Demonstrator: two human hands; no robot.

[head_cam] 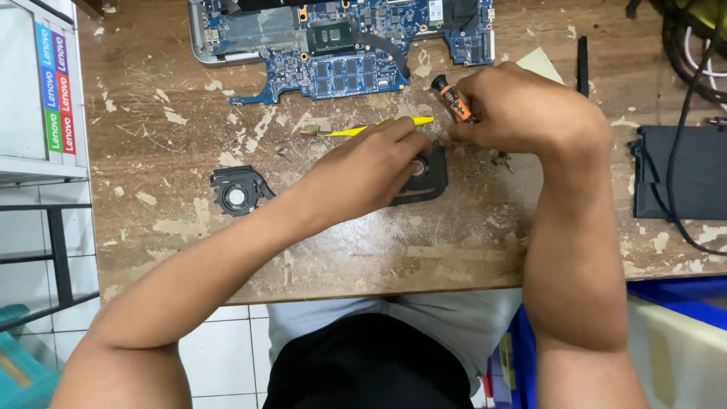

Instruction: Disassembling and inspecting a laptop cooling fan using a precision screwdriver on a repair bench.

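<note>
A single head-worn camera looks almost straight down from above the person's own shoulders, facing a scarred wooden workbench (379, 257) at close, arm's-reach range. The far edge of the bench, where a blue laptop motherboard (341, 45) lies, runs along the top of the frame, while the person's lap and white floor tiles (219, 348) fill the bottom. Both forearms enter from the lower corners.

Before us a worn wooden workbench (341, 257) with flaking pale paint, white tiled floor (219, 348) below its near edge, white shelf unit (30, 98) left of the bench, blue bin (674, 299) right of it
</note>
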